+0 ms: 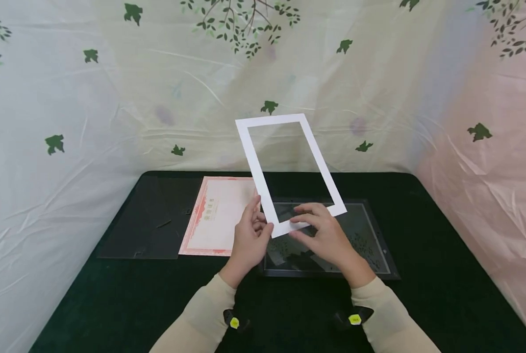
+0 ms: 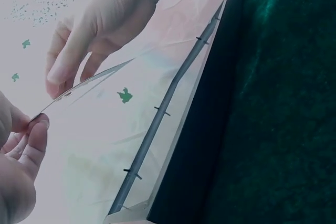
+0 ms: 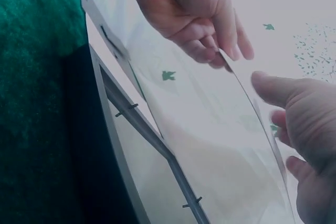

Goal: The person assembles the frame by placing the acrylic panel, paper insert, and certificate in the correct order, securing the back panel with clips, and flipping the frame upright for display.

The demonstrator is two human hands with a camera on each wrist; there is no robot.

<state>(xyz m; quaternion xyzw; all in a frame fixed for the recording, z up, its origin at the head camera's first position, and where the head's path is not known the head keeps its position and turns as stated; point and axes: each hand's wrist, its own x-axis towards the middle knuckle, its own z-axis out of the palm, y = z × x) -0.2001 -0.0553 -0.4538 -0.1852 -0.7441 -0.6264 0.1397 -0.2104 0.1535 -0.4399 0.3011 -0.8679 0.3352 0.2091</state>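
In the head view, a thin white rectangular mat with a large open window (image 1: 256, 166) is held up, tilted, over a dark rectangular picture frame with a glossy, reflective middle (image 1: 381, 240). The mat's four strips look plain and smooth, with square corners, and the backdrop and dark tabletop show through its opening. The left hand (image 1: 251, 240) pinches it at the near left corner. The right hand (image 1: 322, 230) is at the near strip, its thumb and fingers relaxed and apart rather than closed; whether it touches the mat, I cannot tell. Left of the frame lie a pale paper certificate with a red patterned border (image 1: 218, 230) and a flat dark panel (image 1: 139, 220), on a dark green cloth-covered table (image 1: 448, 299). Behind hangs pale fabric printed with green leaves (image 1: 377, 98).

In the left wrist view, the mat is nearly edge-on, a thin, gently bowed sheet, its corner nipped between the left thumb and fingers. Below, small dark tabs (image 2: 161, 110) stand out along the frame's inner edge.

In the right wrist view, the mat's slim edge runs down in a slight curve from the left hand's pinch, past the right thumb and loosely bent fingers.
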